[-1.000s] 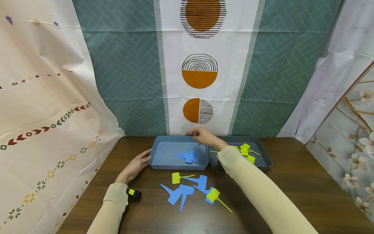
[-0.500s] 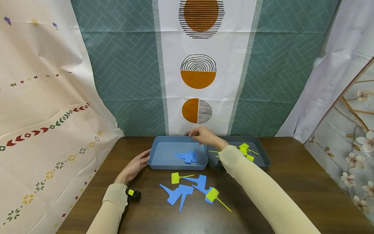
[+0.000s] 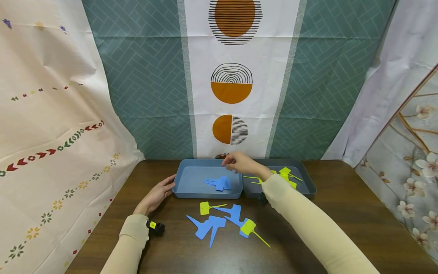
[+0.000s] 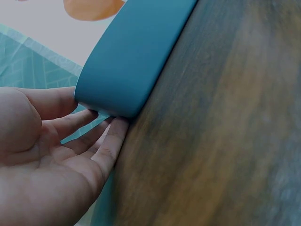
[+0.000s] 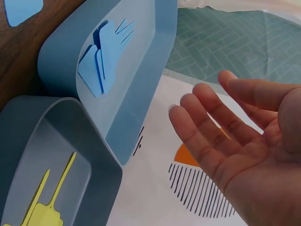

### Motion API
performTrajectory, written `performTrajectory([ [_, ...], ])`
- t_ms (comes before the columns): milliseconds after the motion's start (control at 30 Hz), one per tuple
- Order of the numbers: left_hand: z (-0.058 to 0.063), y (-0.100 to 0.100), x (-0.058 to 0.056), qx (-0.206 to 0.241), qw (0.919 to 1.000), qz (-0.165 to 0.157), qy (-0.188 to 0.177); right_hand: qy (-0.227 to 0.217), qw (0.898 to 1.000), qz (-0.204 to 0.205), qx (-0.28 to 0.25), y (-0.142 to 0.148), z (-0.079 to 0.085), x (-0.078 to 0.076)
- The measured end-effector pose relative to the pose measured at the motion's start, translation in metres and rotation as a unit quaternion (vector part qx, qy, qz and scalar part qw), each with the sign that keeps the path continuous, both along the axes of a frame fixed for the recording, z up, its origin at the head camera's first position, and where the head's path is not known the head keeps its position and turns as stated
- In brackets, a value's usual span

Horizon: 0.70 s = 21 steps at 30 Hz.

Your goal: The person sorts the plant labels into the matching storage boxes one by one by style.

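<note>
The left tray (image 3: 191, 179), a shallow blue-grey plastic one, sits on the dark wooden surface (image 3: 342, 213) at about 12 o'clock from the person, its right wall just beside or touching the right tray (image 3: 304, 182). The left hand (image 3: 155, 196) lies open at the tray's 9 o'clock corner, its straight fingers (image 4: 101, 141) touching the rounded outer wall low down, as the left wrist view shows. The right hand (image 3: 239, 163) hovers above the tray's far rim near 1 o'clock, fingers (image 5: 207, 127) spread and relaxed, holding nothing. The tray looks light and stiff, with smooth, probably slippery walls, so it should slide readily on the wood; a hold on the rolled rim at opposite sides would likely be steadier than a push at one corner, which could swing it. Inside lie a few blue plant tags (image 3: 219, 183), thin, flat and surely very light, apt to shift if the tray is jolted. More blue tags (image 3: 210, 224) and yellow tags (image 3: 251, 228) lie loose at 6 o'clock of the tray; they are best pinched at the broad head or the stem.
</note>
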<state>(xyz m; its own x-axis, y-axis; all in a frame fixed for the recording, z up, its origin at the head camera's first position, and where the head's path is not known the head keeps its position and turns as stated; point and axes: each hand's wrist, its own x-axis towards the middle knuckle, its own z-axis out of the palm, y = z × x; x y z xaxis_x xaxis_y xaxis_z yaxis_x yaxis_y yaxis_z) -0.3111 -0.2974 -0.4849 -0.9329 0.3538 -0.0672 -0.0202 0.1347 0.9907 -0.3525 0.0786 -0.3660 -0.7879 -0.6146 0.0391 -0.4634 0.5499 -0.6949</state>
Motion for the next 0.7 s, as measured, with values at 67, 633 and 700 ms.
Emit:
performTrajectory([
  [67, 0.000, 0.000, 0.000, 0.001, 1.0000, 0.000, -0.001, -0.001, 1.000, 0.008, 0.000, 0.004, 0.000, 0.003],
  [633, -0.002, -0.001, -0.001, 0.006, 1.0000, -0.002, -0.003, -0.018, 0.996, 0.084, 0.024, 0.036, -0.006, 0.030],
  [700, -0.002, -0.001, -0.001, 0.006, 1.0000, -0.002, -0.002, -0.008, 0.995, 0.092, 0.030, 0.038, -0.007, 0.031],
])
